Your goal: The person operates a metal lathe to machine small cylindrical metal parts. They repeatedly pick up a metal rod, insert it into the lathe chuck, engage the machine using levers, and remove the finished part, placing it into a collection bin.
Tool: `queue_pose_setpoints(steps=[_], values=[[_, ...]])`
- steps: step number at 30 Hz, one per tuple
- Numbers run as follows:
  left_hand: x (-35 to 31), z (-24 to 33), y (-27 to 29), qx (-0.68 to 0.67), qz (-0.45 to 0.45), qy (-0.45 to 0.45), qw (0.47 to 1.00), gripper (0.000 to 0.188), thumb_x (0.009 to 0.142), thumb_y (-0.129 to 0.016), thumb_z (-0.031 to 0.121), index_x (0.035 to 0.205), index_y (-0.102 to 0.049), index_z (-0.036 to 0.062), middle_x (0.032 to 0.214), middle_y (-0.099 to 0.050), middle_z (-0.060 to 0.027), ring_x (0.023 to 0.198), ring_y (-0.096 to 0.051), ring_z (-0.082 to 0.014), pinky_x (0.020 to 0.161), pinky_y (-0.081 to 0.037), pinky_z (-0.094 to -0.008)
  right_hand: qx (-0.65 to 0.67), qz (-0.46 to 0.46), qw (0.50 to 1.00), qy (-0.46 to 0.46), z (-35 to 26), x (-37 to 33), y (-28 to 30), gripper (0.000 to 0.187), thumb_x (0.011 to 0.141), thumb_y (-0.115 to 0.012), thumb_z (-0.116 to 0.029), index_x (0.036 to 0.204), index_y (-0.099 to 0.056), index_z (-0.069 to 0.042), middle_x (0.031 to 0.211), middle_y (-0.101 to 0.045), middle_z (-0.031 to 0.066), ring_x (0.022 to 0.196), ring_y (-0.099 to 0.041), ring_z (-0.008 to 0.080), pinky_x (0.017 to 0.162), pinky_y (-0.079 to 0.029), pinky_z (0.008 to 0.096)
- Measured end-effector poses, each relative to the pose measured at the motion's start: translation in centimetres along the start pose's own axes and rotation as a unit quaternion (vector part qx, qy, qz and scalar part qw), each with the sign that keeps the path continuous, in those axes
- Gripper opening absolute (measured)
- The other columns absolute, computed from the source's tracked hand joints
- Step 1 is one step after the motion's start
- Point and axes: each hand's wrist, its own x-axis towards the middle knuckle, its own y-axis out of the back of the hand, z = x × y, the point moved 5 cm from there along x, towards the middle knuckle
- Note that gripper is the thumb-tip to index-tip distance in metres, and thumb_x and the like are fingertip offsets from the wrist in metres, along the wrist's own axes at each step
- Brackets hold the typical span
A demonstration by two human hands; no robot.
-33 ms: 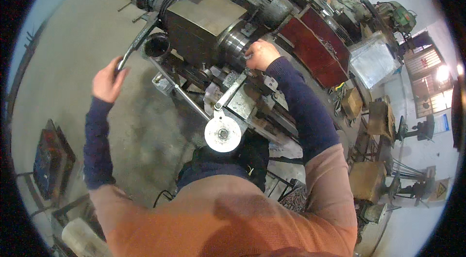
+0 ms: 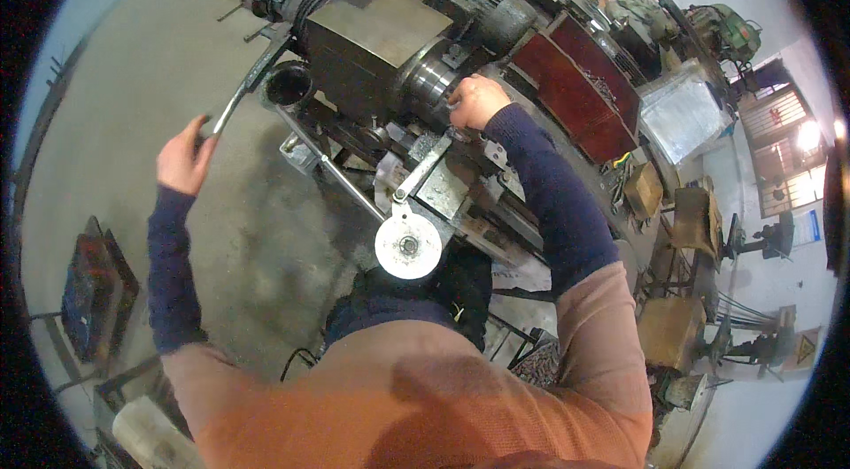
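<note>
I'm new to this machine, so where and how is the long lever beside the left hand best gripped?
Likely grip the lever around its slim, shiny lower end, coming from the near left: it slants out that way from the machine.

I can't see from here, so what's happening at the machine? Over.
Left hand on the lever. Right hand at the shiny cylinder, grip unclear. White disc apart, blocking neither hand.

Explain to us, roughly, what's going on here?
A person is working at a dark, boxy metal machine. The left grip holds the near end of a long metal lever; the right grip is at a shiny, round metal cylinder, though whether it pinches something small is hard to see. A pale, round disc with a dark centre stands close to the person, untouched.
</note>
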Motion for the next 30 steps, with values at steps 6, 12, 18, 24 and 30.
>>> queue_pose_setpoints(steps=[6,12,18,24,30], values=[[-9.1,-8.6,0.4,-0.049,-0.128,0.214,0.967,0.037,0.078,-0.053,0.029,0.102,-0.051,0.0011,0.064,-0.055,-0.0158,0.058,-0.054,-0.0319,0.054,-0.042,-0.0376,0.073,0.031,0.994,0.076,-0.1,0.7,-0.2,0.031,0.052,-0.058,-0.018,0.079,-0.065,-0.005,0.077,-0.060,0.0169,0.072,-0.058,0.0296,0.068,-0.046,0.0355],[-9.2,-6.5,-1.0,0.054,-0.123,0.197,0.971,0.036,0.076,-0.054,0.035,0.092,-0.052,0.0024,0.060,-0.053,-0.0171,0.061,-0.054,-0.0344,0.054,-0.041,-0.0406,0.091,0.060,0.982,0.153,0.3,0.7,-0.1,0.034,0.054,-0.057,-0.017,0.084,-0.063,-0.004,0.076,-0.059,0.0186,0.070,-0.057,0.0310,0.066,-0.046,0.0346],[-6.9,-8.4,-2.4,0.152,-0.163,0.179,0.958,0.026,0.075,-0.056,0.030,0.082,-0.052,0.0056,0.070,-0.057,-0.0171,0.070,-0.054,-0.0355,0.061,-0.043,-0.0435,0.154,0.007,0.985,0.075,0.5,1.4,-0.1,0.033,0.056,-0.057,-0.017,0.083,-0.063,-0.001,0.074,-0.059,0.0196,0.067,-0.058,0.0288,0.063,-0.046,0.0339],[-0.6,-20.4,-1.9,0.338,-0.246,0.225,0.880,0.024,0.070,-0.053,0.011,0.093,-0.060,0.0129,0.083,-0.060,-0.0130,0.080,-0.058,-0.0279,0.069,-0.047,-0.0378,0.175,0.025,0.982,0.062,0.0,0.9,0.6,0.031,0.054,-0.058,-0.020,0.079,-0.063,-0.002,0.073,-0.059,0.0185,0.068,-0.058,0.0306,0.065,-0.047,0.0342],[4.0,-26.2,-2.5,0.295,-0.196,0.377,0.856,0.029,0.071,-0.053,0.014,0.100,-0.058,0.0166,0.100,-0.057,-0.0095,0.093,-0.055,-0.0248,0.077,-0.045,-0.0352,0.178,0.031,0.983,0.038,0.6,1.0,0.2,0.031,0.053,-0.058,-0.019,0.079,-0.063,-0.002,0.071,-0.059,0.0183,0.066,-0.058,0.0308,0.063,-0.046,0.0347]])
